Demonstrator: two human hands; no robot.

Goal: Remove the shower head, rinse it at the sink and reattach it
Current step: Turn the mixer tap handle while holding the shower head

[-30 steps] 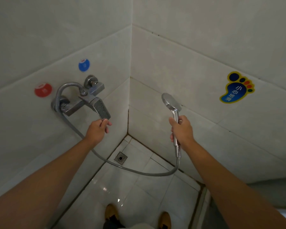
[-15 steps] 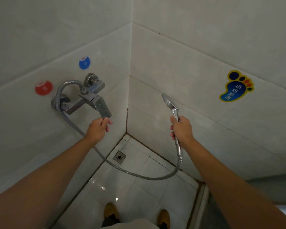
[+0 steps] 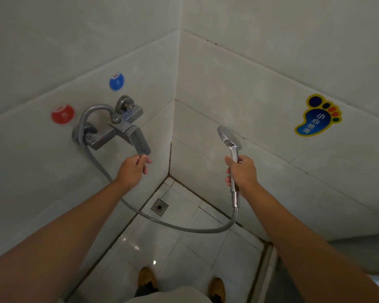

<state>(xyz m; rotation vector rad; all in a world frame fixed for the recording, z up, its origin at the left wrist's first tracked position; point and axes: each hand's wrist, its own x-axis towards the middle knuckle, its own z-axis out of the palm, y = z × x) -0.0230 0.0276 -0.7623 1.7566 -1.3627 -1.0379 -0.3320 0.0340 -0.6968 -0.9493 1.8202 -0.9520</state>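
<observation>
A: status on the hands?
B: right hand [image 3: 242,171] wrapped round the chrome handle of the shower head [image 3: 229,136]; fingers curled tight on it; head end sticks up out of the fist, tilted up and left, near the right-hand tiled wall [image 3: 271,62] but not touching as far as I can see
A: left?
B: left hand [image 3: 131,170] at the tip of the mixer lever [image 3: 139,142]; thumb and fingers pinch its lower edge; remaining fingers loosely curled under it
A: hose?
B: metal hose [image 3: 179,228] runs out of the handle's bottom end, hangs in a slack loop above the floor, climbs the left wall [image 3: 42,182], arches over and into the top of the mixer valve [image 3: 109,133]; connected at both ends
A: so where's the head relative to everything else?
B: in the air in the shower corner, right of the mixer, well apart from it; floor drain [image 3: 159,207] below and between the two hands
A: anything else in frame?
B: red round sticker [image 3: 62,114] left of the valve, blue round sticker [image 3: 116,81] above it; blue foot-shaped sticker [image 3: 318,115] with yellow border on the right wall; two brown shoes [image 3: 147,277] on the white floor tiles [image 3: 195,259] at the bottom edge; water flow: cannot tell
</observation>
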